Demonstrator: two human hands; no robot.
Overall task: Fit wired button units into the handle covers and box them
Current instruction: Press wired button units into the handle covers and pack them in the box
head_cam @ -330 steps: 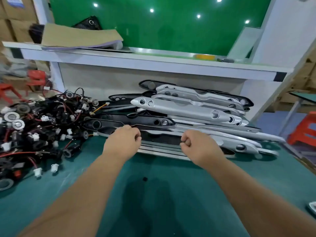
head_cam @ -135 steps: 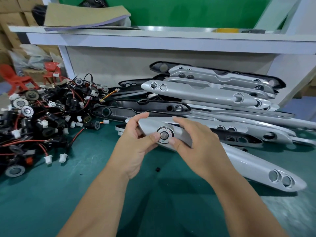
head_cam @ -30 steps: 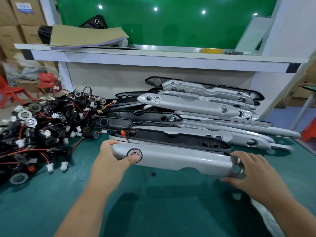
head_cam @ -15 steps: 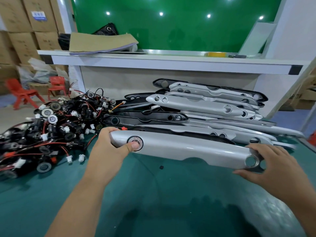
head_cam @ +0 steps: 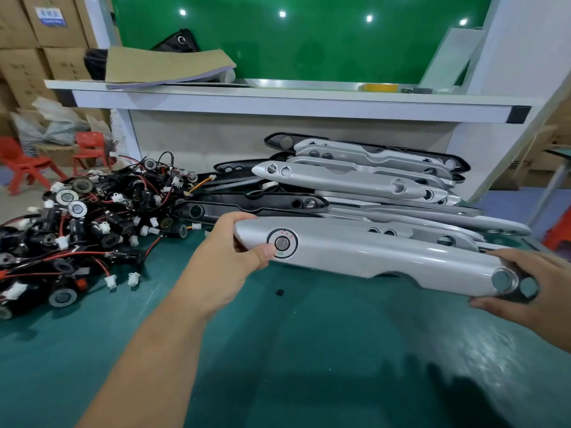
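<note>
Green matting [head_cam: 309,350] covers your bench, with a white shelf [head_cam: 278,100] across the back and cardboard cartons [head_cam: 46,26] stacked far left. You hold one silver handle cover [head_cam: 386,257] by both ends, in front of the stack of handle covers [head_cam: 355,180]; whether it touches the mat I cannot tell. Your left hand [head_cam: 228,261] grips the left end, fingers curled behind it and the thumb lying against the ring of the fitted button unit [head_cam: 281,243]. Your right hand [head_cam: 531,282] grips the right end, fingers over the top and thumb underneath. The cover's long axis runs left to right across your view, the left end higher and farther from you, the right end dropping nearer. Its glossy face is turned up toward you. At the right end a silver button [head_cam: 502,280] sits in one of the paired holes, and the neighbouring hole [head_cam: 529,287] looks dark, so it may be unfilled. This reads as the checking stage between fitting and boxing. If that hole is empty, you will need another unit from the pile of wired button units [head_cam: 86,217] on your left, its lead fed through from behind. If it is full, carry the cover level to its box. No open box shows on the bench, so you will have to turn to find it.
</note>
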